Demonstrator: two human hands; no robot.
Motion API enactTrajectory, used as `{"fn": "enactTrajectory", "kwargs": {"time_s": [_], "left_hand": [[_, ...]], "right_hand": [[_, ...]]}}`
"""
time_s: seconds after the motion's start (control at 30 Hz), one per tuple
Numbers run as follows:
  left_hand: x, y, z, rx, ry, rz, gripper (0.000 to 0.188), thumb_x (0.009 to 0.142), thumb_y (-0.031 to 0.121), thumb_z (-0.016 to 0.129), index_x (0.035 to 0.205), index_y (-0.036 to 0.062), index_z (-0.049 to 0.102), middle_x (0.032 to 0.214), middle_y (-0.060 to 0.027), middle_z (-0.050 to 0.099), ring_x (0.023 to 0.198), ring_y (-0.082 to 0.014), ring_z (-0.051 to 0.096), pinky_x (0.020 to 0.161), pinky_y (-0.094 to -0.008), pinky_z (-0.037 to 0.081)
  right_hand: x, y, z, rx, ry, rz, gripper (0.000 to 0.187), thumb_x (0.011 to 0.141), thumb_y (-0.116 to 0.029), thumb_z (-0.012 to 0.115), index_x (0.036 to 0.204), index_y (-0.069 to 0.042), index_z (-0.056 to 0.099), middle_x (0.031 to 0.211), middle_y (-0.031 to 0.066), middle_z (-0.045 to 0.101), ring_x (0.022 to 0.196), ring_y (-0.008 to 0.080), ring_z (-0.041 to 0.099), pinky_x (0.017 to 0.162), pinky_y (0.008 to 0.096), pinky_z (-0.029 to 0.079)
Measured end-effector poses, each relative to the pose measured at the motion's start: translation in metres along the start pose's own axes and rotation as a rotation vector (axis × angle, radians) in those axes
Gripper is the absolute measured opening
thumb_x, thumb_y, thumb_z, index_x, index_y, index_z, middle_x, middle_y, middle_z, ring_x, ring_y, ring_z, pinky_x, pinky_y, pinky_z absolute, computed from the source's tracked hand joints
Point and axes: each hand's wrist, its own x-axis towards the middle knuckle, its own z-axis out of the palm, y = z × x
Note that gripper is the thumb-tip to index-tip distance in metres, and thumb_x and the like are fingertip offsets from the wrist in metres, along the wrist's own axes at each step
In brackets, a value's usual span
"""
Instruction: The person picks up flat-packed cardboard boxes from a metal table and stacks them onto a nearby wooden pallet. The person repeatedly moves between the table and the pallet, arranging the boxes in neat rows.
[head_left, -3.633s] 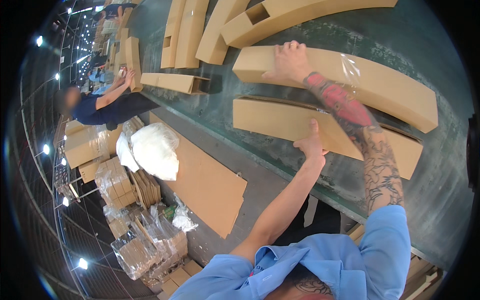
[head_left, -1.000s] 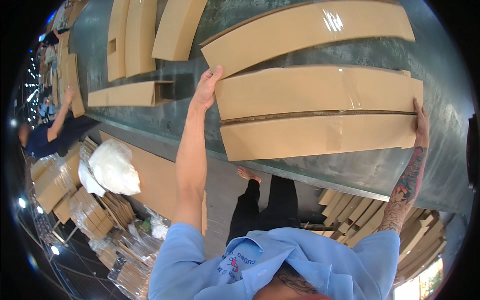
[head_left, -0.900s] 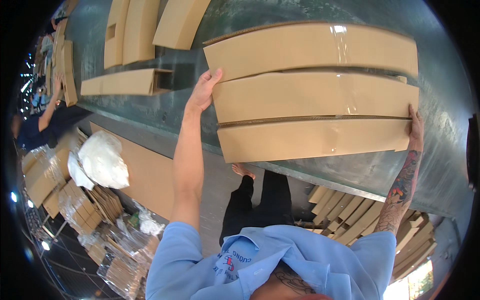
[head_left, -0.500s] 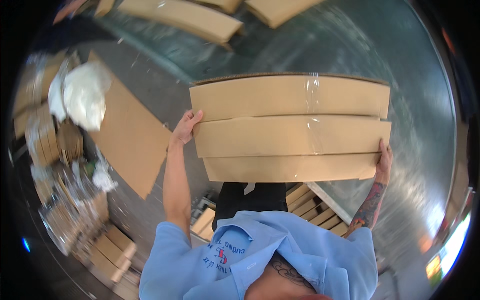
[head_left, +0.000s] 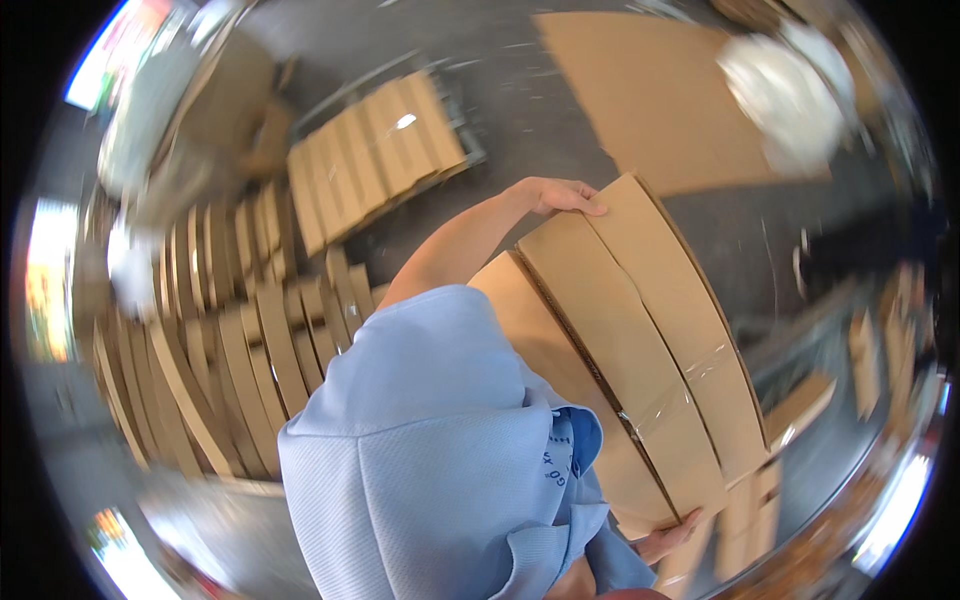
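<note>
Several long, flat brown cardboard boxes [head_left: 650, 330], stepped one against another with strips of clear tape on them, lie across the front of my body. My left hand [head_left: 562, 196] grips the far end, its thumb on top of the box. At the near end, my right hand [head_left: 668, 538] holds the lower corner, with its fingertips showing at the edge and the rest partly hidden. The boxes slant from the upper middle toward the lower right.
Upright rows of similar boxes [head_left: 240, 370] stand to the left. Beyond my left arm a pallet [head_left: 375, 150] carries more boxes. A flat cardboard sheet [head_left: 650, 100] lies on the floor, with a white plastic bundle [head_left: 785, 100] beside it. Other boxes [head_left: 795, 410] lie at right.
I have turned to the left with the boxes still held in both hands. The rows of boxes and the pallet have come into sight, and the cardboard sheet now appears at upper right.
</note>
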Motion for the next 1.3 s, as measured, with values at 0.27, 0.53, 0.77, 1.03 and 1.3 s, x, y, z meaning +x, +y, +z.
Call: {"fn": "enactTrajectory", "kwargs": {"time_s": [0.27,0.53,0.77,1.03,1.3], "left_hand": [[-0.369,-0.197,-0.208,-0.601,0.637,0.403,0.046,0.105,0.035,0.057,0.142,0.0081,0.054,0.137,-0.0060,0.062,0.123,-0.0180,0.061,0.106,-0.0384,0.050],[-0.502,-0.312,-0.245,-0.992,1.083,0.720,0.057,0.107,0.045,0.049,0.152,0.0116,0.043,0.152,-0.0117,0.050,0.139,-0.0278,0.047,0.112,-0.0524,0.040],[-0.533,-0.400,-0.331,-1.243,1.408,0.774,0.081,0.097,0.058,0.060,0.159,0.0139,0.030,0.163,-0.0170,0.032,0.151,-0.0394,0.027,0.117,-0.0728,0.006],[-0.562,-0.479,-0.421,-1.475,1.698,1.044,0.081,0.099,0.050,0.061,0.158,0.0070,0.028,0.162,-0.0147,0.033,0.149,-0.0396,0.032,0.123,-0.0601,0.010],[-0.554,-0.487,-0.564,-1.577,1.618,1.199,0.070,0.100,0.045,0.062,0.155,0.0092,0.036,0.157,-0.0147,0.041,0.146,-0.0427,0.036,0.120,-0.0585,0.023]], "right_hand": [[-0.222,-0.163,0.401,-0.367,-0.560,-0.455,0.062,0.099,-0.040,0.066,0.138,0.007,0.053,0.136,0.0184,0.058,0.112,0.0254,0.061,0.093,0.0374,0.051],[-0.328,-0.184,0.729,-0.416,-1.091,-0.847,0.040,0.098,-0.022,0.071,0.125,0.006,0.063,0.119,0.0127,0.068,0.104,0.0210,0.064,0.090,0.0346,0.050],[-0.407,-0.111,0.938,-0.392,-1.279,-0.646,0.040,0.097,-0.021,0.073,0.125,0.005,0.063,0.120,0.0118,0.068,0.105,0.0211,0.065,0.089,0.0332,0.052],[-0.604,-0.017,1.156,-0.479,-1.276,-0.612,0.051,0.099,-0.027,0.069,0.139,0.000,0.054,0.130,0.0157,0.063,0.106,0.0263,0.068,0.087,0.0375,0.060],[-0.625,0.193,1.288,-0.382,-1.184,-0.282,0.063,0.095,-0.035,0.073,0.140,0.002,0.048,0.134,0.0187,0.060,0.109,0.0340,0.067,0.088,0.0510,0.062]]}}
